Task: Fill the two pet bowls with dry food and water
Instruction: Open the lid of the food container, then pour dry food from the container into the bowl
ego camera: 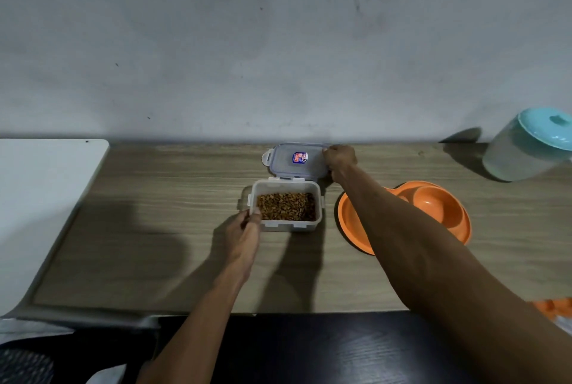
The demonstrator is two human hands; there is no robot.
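Mid-frame, the left hand grips the open kibble container at its near corner; the right hand holds its lid just behind. Best to set the lid aside, then tip slowly into the orange bowl at right.

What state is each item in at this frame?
food container: open, part full of kibble, held by left hand.
lid: off, flat behind the container, gripped by right hand.
orange double bowl: visible wells empty.
jug: teal lid on, contents unclear.
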